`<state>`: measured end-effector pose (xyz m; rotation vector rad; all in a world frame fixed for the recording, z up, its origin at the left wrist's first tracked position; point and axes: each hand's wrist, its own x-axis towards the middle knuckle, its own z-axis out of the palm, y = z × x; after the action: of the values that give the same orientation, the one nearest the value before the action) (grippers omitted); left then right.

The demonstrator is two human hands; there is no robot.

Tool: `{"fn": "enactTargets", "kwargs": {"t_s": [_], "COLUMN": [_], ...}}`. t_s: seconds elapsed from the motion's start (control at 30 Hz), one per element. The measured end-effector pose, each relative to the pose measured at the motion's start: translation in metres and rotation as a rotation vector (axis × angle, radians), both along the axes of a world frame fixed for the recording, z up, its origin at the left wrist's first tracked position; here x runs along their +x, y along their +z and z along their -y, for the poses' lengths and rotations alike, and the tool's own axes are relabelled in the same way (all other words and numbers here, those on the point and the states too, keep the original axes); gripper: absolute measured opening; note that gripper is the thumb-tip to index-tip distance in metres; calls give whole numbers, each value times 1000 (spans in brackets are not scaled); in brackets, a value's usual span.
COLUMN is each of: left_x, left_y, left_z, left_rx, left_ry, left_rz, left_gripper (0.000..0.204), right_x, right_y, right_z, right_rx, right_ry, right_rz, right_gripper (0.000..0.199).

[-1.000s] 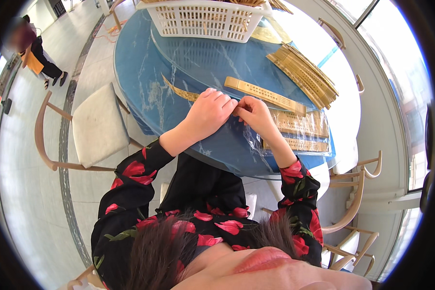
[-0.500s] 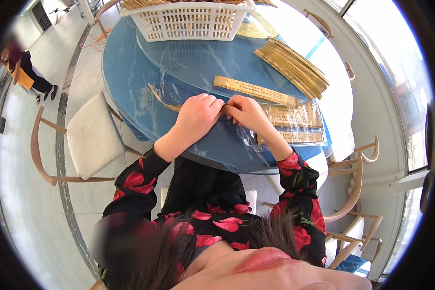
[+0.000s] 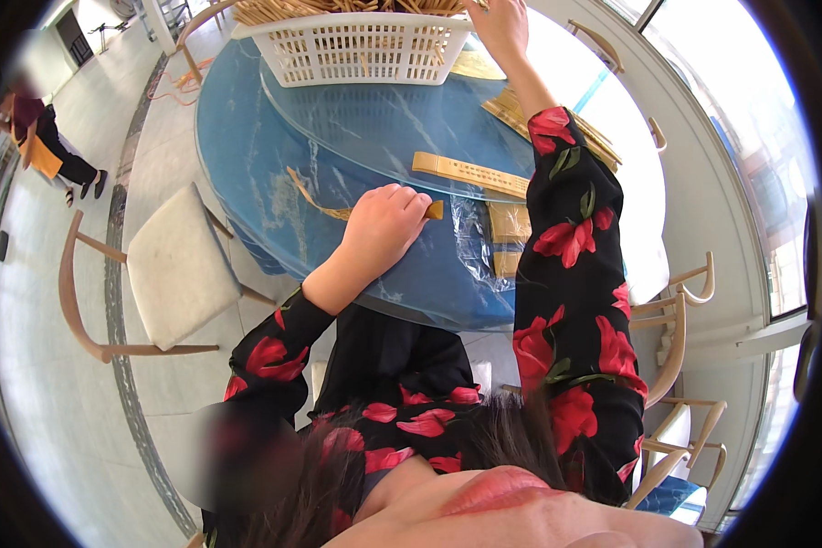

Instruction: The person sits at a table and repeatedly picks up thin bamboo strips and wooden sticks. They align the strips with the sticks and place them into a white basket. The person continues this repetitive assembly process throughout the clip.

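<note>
My left hand (image 3: 385, 224) is closed over a narrow golden-brown paper sleeve (image 3: 435, 210) at the table's near side. The sleeve's end sticks out to the right of my fingers. Left of that hand a thin, curled golden strip (image 3: 315, 196) shows; whether it belongs to the same piece is hidden. My right hand (image 3: 502, 32) is stretched far forward to the right corner of a white plastic basket (image 3: 365, 50), which is heaped with thin brown sticks (image 3: 356, 11). The picture's top edge cuts off that hand's fingers, so their grip is unclear.
A flat printed golden sleeve (image 3: 470, 173) lies on the raised blue glass turntable (image 3: 356, 119). A stack of similar sleeves (image 3: 511, 114) and clear-wrapped packs (image 3: 510, 228) are partly under my right arm. Chairs (image 3: 181, 265) stand around; a person (image 3: 55, 142) is at far left.
My right hand has left the paper sleeve beside my left hand and moved far forward to the basket. My left hand keeps hold and has shifted slightly right and nearer.
</note>
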<state>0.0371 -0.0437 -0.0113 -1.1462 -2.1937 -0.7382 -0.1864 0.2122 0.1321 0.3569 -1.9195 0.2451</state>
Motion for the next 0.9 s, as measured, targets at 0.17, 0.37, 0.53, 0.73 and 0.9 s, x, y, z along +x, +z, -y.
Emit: {"fn": "enactTargets", "kwargs": {"t_s": [0.17,0.37,0.53,0.73,0.9], "left_x": [-2,-1,0,0,1], "left_y": [-5,-4,-1,-2,-1], "left_z": [-2,3,-1,2,0], "left_rx": [14,17,22,20,13], "left_ry": [-24,3,-24,-26,-42], "left_rz": [10,3,-13,-13,3], "left_gripper": [29,32,32,32,31], "right_x": [-43,-46,-40,1,27], "right_y": [11,17,26,62,138], "right_z": [14,40,35,42,4], "right_rx": [9,-22,-5,-313,-579], "right_ry": [-158,-231,-303,187,660], "right_rz": [61,145,15,-211,-696], "right_gripper": [29,21,17,17,18]}}
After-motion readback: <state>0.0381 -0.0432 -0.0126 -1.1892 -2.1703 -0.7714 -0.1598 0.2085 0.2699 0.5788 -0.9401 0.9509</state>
